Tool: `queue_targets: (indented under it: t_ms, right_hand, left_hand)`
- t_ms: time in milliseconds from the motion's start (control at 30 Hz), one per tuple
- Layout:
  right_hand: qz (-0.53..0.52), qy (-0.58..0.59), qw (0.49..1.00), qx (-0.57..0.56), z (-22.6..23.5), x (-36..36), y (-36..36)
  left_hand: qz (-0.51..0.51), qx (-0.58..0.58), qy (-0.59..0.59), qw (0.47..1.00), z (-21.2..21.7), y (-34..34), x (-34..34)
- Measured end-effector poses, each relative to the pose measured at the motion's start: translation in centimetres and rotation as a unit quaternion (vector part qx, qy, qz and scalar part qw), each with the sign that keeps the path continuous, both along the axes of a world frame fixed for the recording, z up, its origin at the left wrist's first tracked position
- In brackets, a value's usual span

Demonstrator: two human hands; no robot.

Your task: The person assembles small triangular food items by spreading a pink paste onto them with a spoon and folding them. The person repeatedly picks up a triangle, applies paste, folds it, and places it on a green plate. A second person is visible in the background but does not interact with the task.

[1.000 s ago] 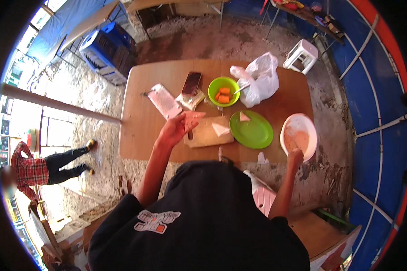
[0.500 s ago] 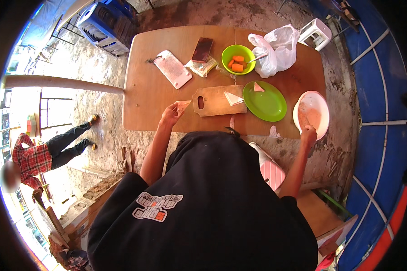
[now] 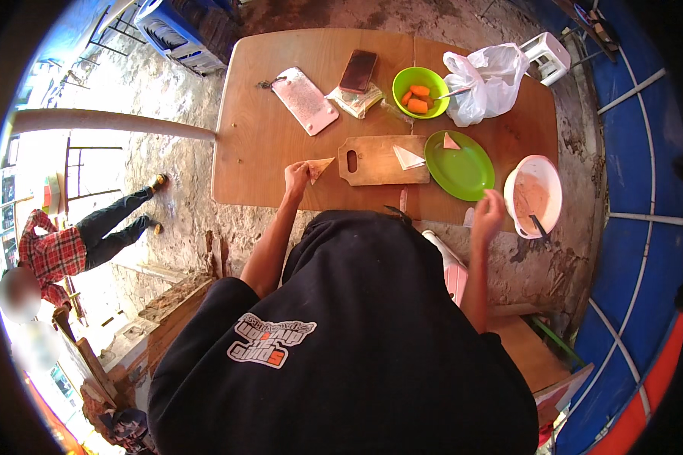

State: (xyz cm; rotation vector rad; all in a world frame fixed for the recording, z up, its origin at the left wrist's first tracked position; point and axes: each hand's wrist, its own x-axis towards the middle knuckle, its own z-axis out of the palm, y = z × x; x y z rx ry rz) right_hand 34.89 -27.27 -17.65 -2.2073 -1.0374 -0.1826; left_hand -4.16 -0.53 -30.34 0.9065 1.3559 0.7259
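Observation:
My left hand (image 3: 296,179) pinches a thin, light-brown folded triangular wrapper (image 3: 321,168), left of the wooden cutting board (image 3: 373,173). A stack of pale triangular sheets (image 3: 410,157) lies on the right part of that board. The oval green plate (image 3: 463,178) beside it carries one small pinkish triangle (image 3: 451,142). Between the plate and a white bowl (image 3: 558,178) my right hand (image 3: 489,214) hangs at the table's near edge, blurred, its fingers hard to make out. Pinkish paste (image 3: 530,196) fills part of the bowl. A dark utensil handle (image 3: 539,226) sticks out over the near rim.
Farther back lie a pink-white board (image 3: 305,101), a phone (image 3: 358,71) on a wrapped packet (image 3: 354,101), a green bowl (image 3: 434,78) with orange pieces and a utensil, and a plastic bag (image 3: 489,83). A white stool (image 3: 548,57) stands behind; a person (image 3: 57,252) is at left.
My right hand has let go of the utensil in the white bowl and moved left, toward the green plate. My left hand still holds the triangular wrapper. The view has shifted slightly.

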Motion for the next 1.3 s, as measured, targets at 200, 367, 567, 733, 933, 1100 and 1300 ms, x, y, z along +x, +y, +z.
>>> queue_targets:
  t_ms: [200,367,567,733,933,1100,1300]
  right_hand:
    - [0.065,0.379,0.917,-0.103,-6.6,-9.3,1.6]
    - [-0.007,0.525,0.845,-0.097,-9.4,-11.1,-0.5]
    - [-0.058,0.524,0.847,-0.071,-12.3,-10.3,-4.3]
    - [-0.048,0.371,0.919,-0.124,-11.4,-11.3,-5.2]
    - [0.004,0.397,0.915,-0.072,-1.0,-10.6,2.5]
    - [0.044,0.575,0.798,0.172,4.6,-16.7,14.2]
    - [0.101,0.604,0.746,0.263,5.1,-14.4,16.3]
  left_hand:
    - [-0.126,0.246,0.283,0.918,1.3,-0.2,-0.1]
    - [-0.110,0.173,0.379,0.902,3.2,-0.2,-0.1]
    - [-0.117,0.136,0.315,0.932,0.9,0.9,-2.1]
    - [0.001,0.141,0.335,0.932,0.4,0.9,-2.4]
    - [-0.071,0.024,0.063,0.995,8.0,1.4,2.3]
    - [-0.209,0.033,-0.198,0.957,13.7,-3.0,14.4]
    - [-0.354,0.160,-0.216,0.896,20.0,-7.0,17.2]
